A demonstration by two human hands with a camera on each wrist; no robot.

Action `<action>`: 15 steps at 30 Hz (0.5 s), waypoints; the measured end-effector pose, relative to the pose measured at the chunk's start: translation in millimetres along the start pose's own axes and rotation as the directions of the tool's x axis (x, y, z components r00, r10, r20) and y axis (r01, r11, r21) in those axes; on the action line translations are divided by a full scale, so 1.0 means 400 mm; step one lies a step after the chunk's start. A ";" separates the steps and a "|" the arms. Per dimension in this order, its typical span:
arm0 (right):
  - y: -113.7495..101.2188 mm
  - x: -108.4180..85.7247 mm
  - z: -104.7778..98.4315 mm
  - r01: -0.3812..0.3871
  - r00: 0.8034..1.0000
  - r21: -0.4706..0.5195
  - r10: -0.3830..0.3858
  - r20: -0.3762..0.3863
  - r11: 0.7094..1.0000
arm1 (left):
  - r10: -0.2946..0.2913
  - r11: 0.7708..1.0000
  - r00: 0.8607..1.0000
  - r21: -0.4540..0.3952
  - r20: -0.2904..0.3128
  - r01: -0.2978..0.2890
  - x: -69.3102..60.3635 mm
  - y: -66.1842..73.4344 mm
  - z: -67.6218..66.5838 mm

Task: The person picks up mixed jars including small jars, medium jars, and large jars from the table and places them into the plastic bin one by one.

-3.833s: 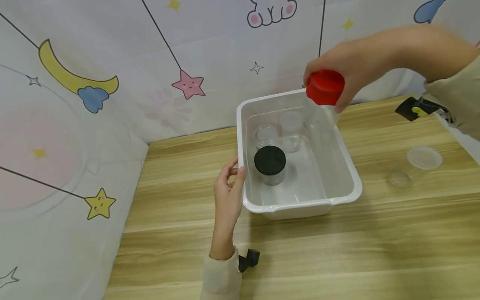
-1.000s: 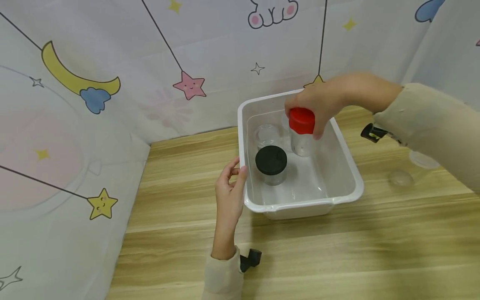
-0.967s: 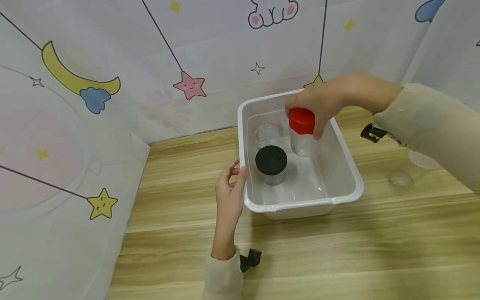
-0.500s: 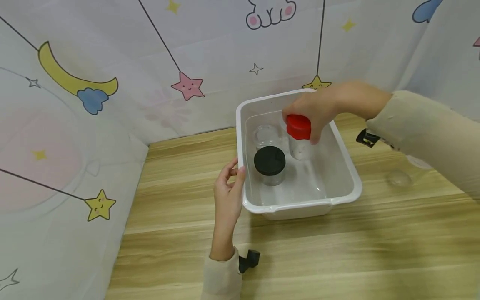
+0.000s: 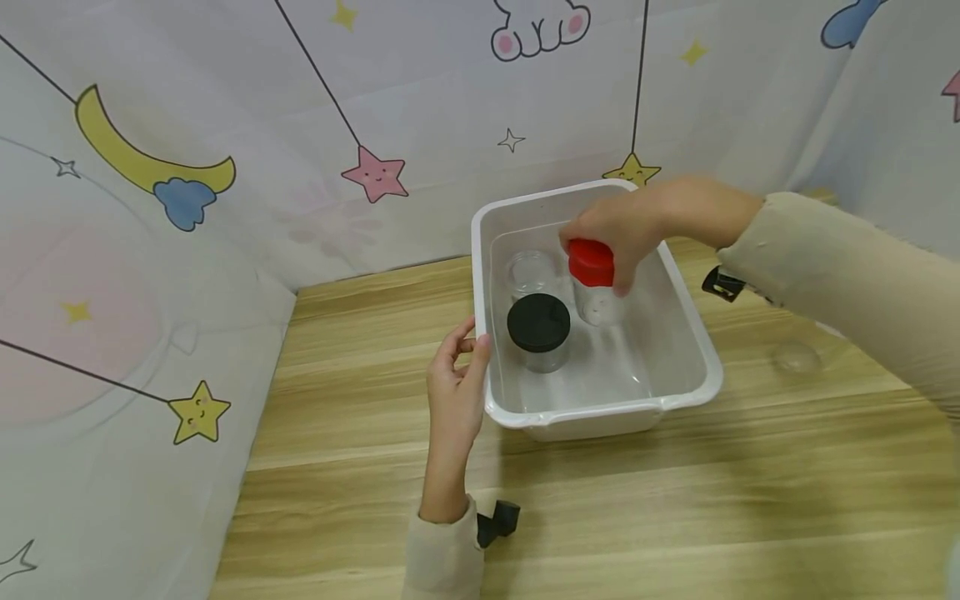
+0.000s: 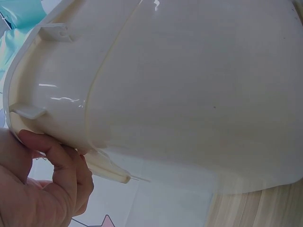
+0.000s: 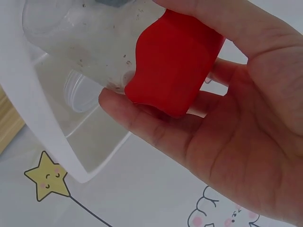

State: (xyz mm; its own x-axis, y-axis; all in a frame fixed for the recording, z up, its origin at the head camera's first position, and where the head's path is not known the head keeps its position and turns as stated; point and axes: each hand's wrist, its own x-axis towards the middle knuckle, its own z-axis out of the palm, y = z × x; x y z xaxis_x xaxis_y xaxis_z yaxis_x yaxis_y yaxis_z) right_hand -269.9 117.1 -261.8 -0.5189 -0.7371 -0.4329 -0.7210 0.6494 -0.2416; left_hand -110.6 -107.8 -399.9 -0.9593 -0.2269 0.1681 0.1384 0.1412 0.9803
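Note:
My right hand (image 5: 633, 225) grips a clear jar by its red lid (image 5: 591, 262) inside the white plastic basin (image 5: 693, 350). In the right wrist view the thumb and fingers hold the red lid (image 7: 177, 61), and the jar's transparent body shows small dark specks. Just left of it in the basin stands a clear jar with a black lid (image 5: 538, 322). Behind that one is another clear jar (image 5: 532, 271). With thumb and curled fingers, my left hand (image 5: 459, 379) holds the basin's left rim; the left wrist view shows the hand (image 6: 52, 175) at the rim's underside.
The basin stands on a wood-grain table (image 5: 360, 433). To its right is a clear container (image 5: 798, 358), partly hidden behind my right sleeve (image 5: 840, 267). A white cloth printed with stars (image 5: 375, 173) hangs behind and on the left.
My right hand has carried the red-lidded jar from above the basin's right rim leftward and down into it, sinking further in the last second. My left hand stays at the rim.

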 end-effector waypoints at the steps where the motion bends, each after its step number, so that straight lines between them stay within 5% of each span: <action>1: -0.001 0.002 0.001 -0.008 1.000 0.001 0.008 0.002 1.000 | 0.000 1.000 1.000 0.000 0.000 0.000 0.000 0.000 0.000; 15: -0.008 0.022 0.019 -0.027 1.000 -0.007 0.027 0.003 1.000 | -0.001 1.000 1.000 -0.002 -0.002 0.001 0.001 -0.001 0.001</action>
State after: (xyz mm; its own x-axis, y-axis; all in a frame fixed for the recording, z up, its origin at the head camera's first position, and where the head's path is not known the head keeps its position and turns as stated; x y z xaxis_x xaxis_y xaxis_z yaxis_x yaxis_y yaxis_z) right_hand -268.7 110.1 -271.6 -0.5367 -0.7190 -0.4416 -0.7101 0.6676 -0.2239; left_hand -111.3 -107.7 -400.2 -0.9590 -0.2291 0.1669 0.1375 0.1390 0.9807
